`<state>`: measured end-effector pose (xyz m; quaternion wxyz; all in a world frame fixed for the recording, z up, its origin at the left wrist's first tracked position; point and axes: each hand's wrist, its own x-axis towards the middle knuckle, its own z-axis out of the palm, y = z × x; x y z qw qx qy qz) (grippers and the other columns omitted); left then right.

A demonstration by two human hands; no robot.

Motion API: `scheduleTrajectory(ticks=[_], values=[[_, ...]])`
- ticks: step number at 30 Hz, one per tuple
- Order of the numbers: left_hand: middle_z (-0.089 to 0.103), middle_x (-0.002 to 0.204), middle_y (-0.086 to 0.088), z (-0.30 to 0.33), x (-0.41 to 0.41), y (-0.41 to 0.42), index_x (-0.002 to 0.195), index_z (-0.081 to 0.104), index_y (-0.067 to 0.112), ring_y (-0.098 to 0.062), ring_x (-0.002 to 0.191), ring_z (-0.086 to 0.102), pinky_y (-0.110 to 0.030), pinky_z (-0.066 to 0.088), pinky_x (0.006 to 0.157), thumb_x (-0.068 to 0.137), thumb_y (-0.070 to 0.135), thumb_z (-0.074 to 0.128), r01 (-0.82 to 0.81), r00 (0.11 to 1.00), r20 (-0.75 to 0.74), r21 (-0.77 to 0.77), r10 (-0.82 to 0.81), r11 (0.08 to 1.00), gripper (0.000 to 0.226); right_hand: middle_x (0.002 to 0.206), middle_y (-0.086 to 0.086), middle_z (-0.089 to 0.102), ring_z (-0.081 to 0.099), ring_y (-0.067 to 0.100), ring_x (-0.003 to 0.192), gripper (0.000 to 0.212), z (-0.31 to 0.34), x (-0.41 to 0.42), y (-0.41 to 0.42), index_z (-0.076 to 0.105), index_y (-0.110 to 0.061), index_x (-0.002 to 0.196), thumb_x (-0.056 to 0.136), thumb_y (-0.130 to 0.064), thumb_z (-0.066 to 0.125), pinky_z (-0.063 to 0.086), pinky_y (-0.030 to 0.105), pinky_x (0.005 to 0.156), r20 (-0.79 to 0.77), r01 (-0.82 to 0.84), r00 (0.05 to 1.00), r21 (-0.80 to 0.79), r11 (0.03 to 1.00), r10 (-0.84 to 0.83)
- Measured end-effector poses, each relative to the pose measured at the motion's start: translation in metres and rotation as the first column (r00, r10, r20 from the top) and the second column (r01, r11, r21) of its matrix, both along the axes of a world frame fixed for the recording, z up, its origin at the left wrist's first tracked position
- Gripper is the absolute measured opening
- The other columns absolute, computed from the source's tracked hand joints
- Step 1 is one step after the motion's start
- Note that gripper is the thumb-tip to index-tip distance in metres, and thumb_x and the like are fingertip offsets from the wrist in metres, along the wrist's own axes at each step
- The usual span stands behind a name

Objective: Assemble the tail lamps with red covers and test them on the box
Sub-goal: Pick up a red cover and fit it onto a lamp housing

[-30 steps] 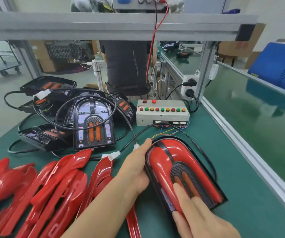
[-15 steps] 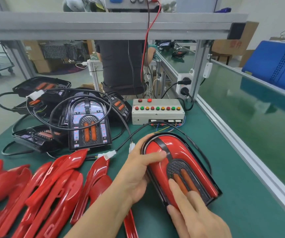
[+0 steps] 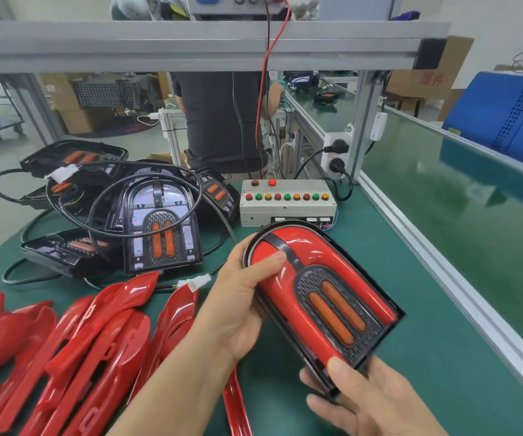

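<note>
Above the green bench, tail lamp [image 3: 317, 287] gripped between both hands' fingers [image 3: 272, 258]

We count one covered tail lamp [image 3: 318, 294], one test box [image 3: 287, 202] carrying eleven buttons, and two hands.
</note>
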<state>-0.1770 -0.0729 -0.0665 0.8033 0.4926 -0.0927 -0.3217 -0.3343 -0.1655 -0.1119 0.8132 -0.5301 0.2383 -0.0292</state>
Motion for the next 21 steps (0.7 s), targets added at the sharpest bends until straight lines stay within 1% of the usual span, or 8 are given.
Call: scheduleTrajectory(ticks=[2,5,9,12,13,15,19,21], values=[[0.069,0.096,-0.013,0.0,-0.002,0.002,0.123,0.054,0.003,-0.022,0.078,0.066,-0.038,0.057,0.074,0.066,0.013,0.071,-0.017,1.0,0.015,0.032,0.017,0.999,0.06,0.103,0.017,0.073,0.072,0.03,0.096,0.098,-0.006,0.001,-0.001,0.071,-0.01,0.107,0.017,-0.034,0.1,0.06,0.035,0.065,0.013,0.001,1.0,0.076,0.997,-0.001],[0.067,0.097,-0.015,-0.001,-0.006,0.006,0.122,0.053,-0.002,-0.024,0.082,0.063,-0.043,0.055,0.082,0.071,0.014,0.07,-0.014,1.0,0.005,0.044,0.014,0.999,0.056,0.106,0.021,0.072,0.07,0.031,0.099,0.082,-0.009,0.002,-0.003,0.077,-0.011,0.097,0.021,-0.031,0.1,0.06,0.035,0.068,0.048,-0.06,0.997,0.155,0.986,0.053],[0.068,0.111,-0.018,-0.003,-0.008,0.011,0.12,0.057,0.005,-0.023,0.087,0.065,-0.041,0.054,0.084,0.07,0.017,0.07,0.0,1.0,0.019,0.051,-0.001,0.999,0.053,0.098,0.021,0.073,0.072,0.031,0.091,0.072,-0.008,0.002,-0.001,0.078,-0.016,0.092,0.026,-0.035,0.099,0.059,0.031,0.067,0.027,-0.139,0.99,0.06,0.988,0.138],[0.07,0.111,-0.012,-0.007,-0.011,0.014,0.118,0.062,0.015,-0.022,0.091,0.067,-0.042,0.054,0.085,0.076,0.024,0.068,0.058,0.997,0.052,0.069,-0.062,0.996,0.043,0.087,0.026,0.072,0.073,0.035,0.076,0.044,-0.007,0.001,0.004,0.079,-0.008,0.084,0.048,-0.03,0.092,0.058,0.03,0.06,0.009,-0.107,0.994,-0.017,0.994,0.107],[0.07,0.111,-0.01,-0.008,-0.011,0.015,0.117,0.063,0.017,-0.023,0.094,0.068,-0.043,0.054,0.085,0.077,0.027,0.068,0.071,0.995,0.057,0.078,-0.076,0.994,0.041,0.085,0.028,0.072,0.072,0.036,0.072,0.038,-0.006,0.0,0.005,0.078,-0.007,0.082,0.049,-0.025,0.086,0.058,0.03,0.058,0.007,-0.092,0.996,-0.026,0.995,0.093],[0.07,0.111,-0.008,-0.009,-0.013,0.017,0.115,0.064,0.019,-0.025,0.099,0.068,-0.044,0.054,0.086,0.076,0.031,0.068,0.08,0.995,0.054,0.081,-0.085,0.994,0.041,0.082,0.028,0.071,0.071,0.036,0.068,0.035,-0.006,-0.002,0.005,0.078,-0.007,0.08,0.047,-0.019,0.081,0.058,0.031,0.057,0.004,-0.092,0.996,-0.034,0.995,0.092],[0.07,0.11,-0.01,-0.007,-0.012,0.017,0.116,0.064,0.018,-0.022,0.093,0.069,-0.044,0.054,0.085,0.072,0.024,0.069,0.078,0.997,-0.016,0.057,-0.077,0.995,0.044,0.081,0.03,0.07,0.069,0.036,0.065,0.032,0.0,-0.004,0.008,0.078,-0.006,0.081,0.052,-0.005,0.092,0.058,0.033,0.058,-0.02,-0.123,0.992,-0.009,0.992,0.123],[0.068,0.115,-0.015,-0.007,-0.01,0.018,0.122,0.061,0.014,-0.024,0.092,0.066,-0.044,0.052,0.087,0.068,0.025,0.07,0.071,0.992,-0.105,0.058,-0.065,0.996,0.056,0.084,0.03,0.071,0.069,0.036,0.068,0.03,0.003,-0.005,0.008,0.078,-0.011,0.084,0.055,-0.008,0.081,0.058,0.034,0.06,0.015,-0.124,0.992,-0.014,0.992,0.124]])
